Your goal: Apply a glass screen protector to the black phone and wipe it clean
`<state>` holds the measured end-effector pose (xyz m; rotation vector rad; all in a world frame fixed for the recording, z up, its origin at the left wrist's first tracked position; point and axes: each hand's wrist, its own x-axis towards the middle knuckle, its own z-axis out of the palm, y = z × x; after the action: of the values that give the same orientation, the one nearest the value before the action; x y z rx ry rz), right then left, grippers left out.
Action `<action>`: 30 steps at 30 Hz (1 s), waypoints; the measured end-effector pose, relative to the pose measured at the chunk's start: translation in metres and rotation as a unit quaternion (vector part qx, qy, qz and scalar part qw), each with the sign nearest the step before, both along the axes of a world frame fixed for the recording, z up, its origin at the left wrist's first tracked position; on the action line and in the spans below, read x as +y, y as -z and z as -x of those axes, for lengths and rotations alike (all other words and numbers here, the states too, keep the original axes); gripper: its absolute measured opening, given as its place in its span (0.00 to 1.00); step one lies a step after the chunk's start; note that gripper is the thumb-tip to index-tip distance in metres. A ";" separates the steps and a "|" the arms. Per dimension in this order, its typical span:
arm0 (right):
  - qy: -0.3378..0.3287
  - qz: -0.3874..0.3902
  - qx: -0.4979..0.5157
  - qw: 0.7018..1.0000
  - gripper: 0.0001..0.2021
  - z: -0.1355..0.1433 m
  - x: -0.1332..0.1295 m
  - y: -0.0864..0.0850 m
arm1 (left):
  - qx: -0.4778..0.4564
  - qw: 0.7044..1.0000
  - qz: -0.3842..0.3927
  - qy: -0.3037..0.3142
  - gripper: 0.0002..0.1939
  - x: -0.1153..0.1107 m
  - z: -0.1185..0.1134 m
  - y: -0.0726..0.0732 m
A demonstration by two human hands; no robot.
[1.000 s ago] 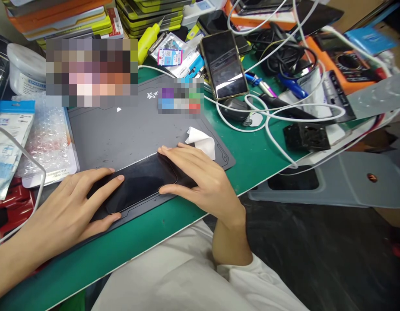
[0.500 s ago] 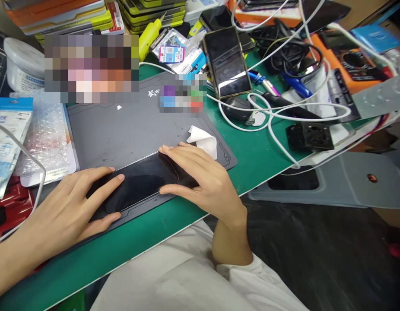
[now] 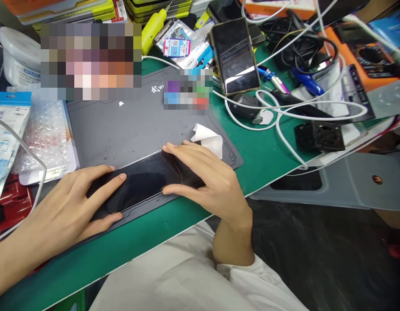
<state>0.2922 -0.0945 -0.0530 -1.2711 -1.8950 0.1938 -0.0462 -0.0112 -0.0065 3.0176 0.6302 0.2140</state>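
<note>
A smartphone (image 3: 143, 179) with a dark, glossy screen lies face up at a slant on the grey work mat (image 3: 99, 129). At its left end, my left hand (image 3: 77, 196) grips it: the thumb is at the near edge, one finger rests on the glass and another reaches the far edge. My right hand (image 3: 206, 177) spans the right end, thumb on the near corner and fingertips on the far corner. Part of the phone under each hand is hidden. Just beyond my right fingers, a curled white sheet (image 3: 209, 140) lies on the mat.
Another phone (image 3: 236, 56) lies farther back, beside looping white cables (image 3: 290, 149). A small black fan (image 3: 319, 136) sits near the right table edge. Left are bubble wrap (image 3: 41, 134) and a white tub (image 3: 20, 58). A yellow tool (image 3: 153, 31) and a multimeter (image 3: 365, 58) stand behind.
The view has shifted slightly, so the background things on the right appear farther right. Both hands keep the same hold on the phone.
</note>
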 end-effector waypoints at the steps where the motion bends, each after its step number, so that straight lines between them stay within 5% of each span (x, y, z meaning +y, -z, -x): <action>1: -0.001 0.001 0.000 1.000 0.38 0.000 0.000 0.000 | 0.000 1.000 0.002 -0.003 0.37 0.000 0.000 0.000; 30: -0.005 0.000 -0.005 1.000 0.40 0.001 0.000 0.001 | 0.003 1.000 -0.027 0.013 0.36 0.000 -0.004 -0.001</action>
<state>0.2916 -0.0943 -0.0536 -1.2640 -1.9105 0.1930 -0.0418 -0.0113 -0.0056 3.0765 0.5944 0.2240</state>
